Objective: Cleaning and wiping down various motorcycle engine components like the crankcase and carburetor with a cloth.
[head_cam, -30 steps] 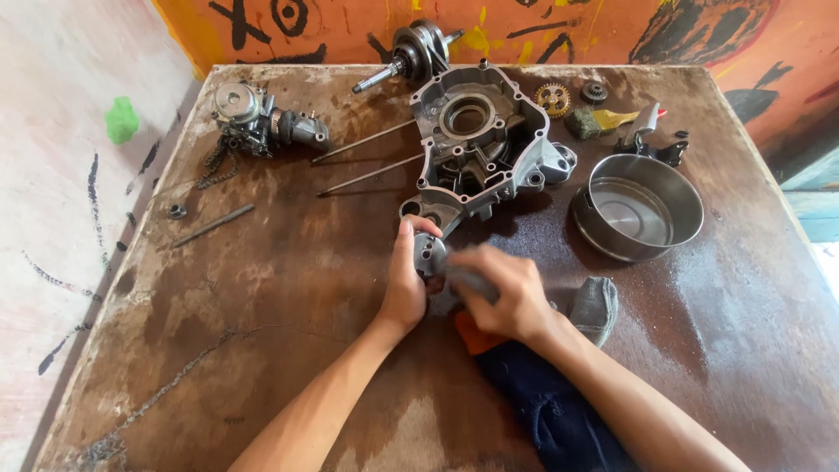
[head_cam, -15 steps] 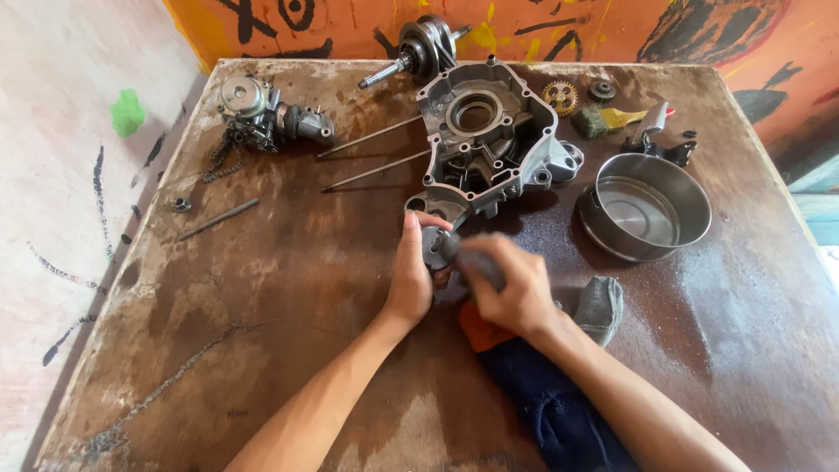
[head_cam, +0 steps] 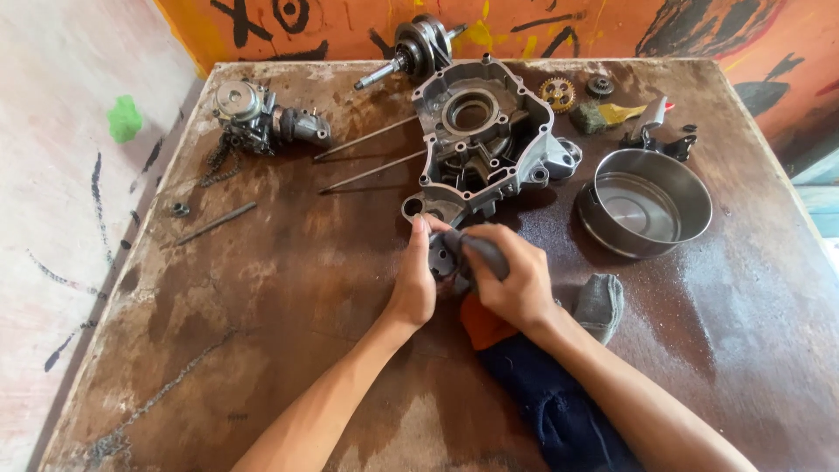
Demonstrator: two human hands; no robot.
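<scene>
Between both hands: small grey part, just below the crankcase lip. Left hand closed on its left side, thumb up along it. Right hand gripping a dark tool pressed onto the part. Versus a second ago: grip unchanged, hands barely shifted, only the camera moved, so work on the part is ongoing. Under the right wrist: orange and blue rags; just right, grey cloth; beyond, steel bowl. Far up-left of the left hand on the surface: carburettor, two rods.

Right hand with grey rag now further over the small part.
</scene>
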